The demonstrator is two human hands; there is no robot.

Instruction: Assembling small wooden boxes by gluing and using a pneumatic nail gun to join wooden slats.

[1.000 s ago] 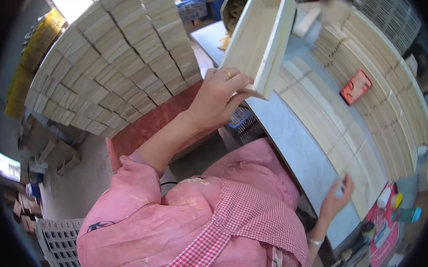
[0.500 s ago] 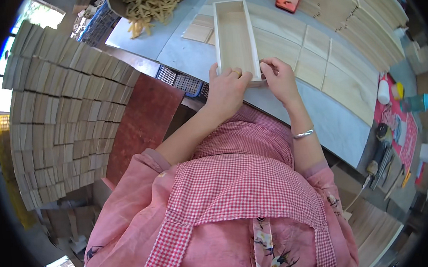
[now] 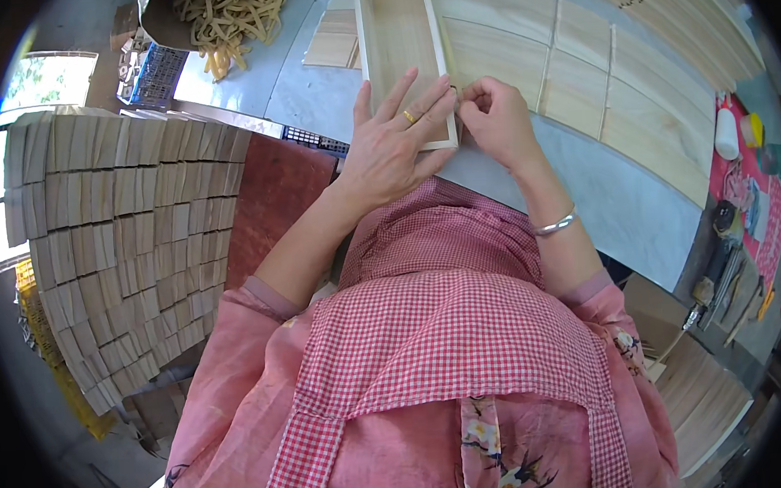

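A long open-topped wooden box (image 3: 402, 44) stands on the pale table, its near short end toward me. My left hand (image 3: 391, 138) lies across that near end with its fingers stretched out and spread, reaching over the box's right wall. Just outside the same wall, close to the near corner, is my right hand (image 3: 496, 119). Its thumb and forefinger are pinched together and the other fingers curled. Whatever may be between those fingertips is too small or hidden to make out.
Flat wooden panels (image 3: 576, 71) cover the table to the right of the box. A pile of tan strips (image 3: 229, 23) lies at the far left. Stacked wooden pieces (image 3: 132, 196) rise at my left, beside a red board (image 3: 273, 197). Bottles and tools (image 3: 718, 253) lie at the right.
My left hand has gone from curled fingers on the box's near end to spread ones. The right fingers have closed into a pinch. The view has shifted, so the box appears farther left and higher.
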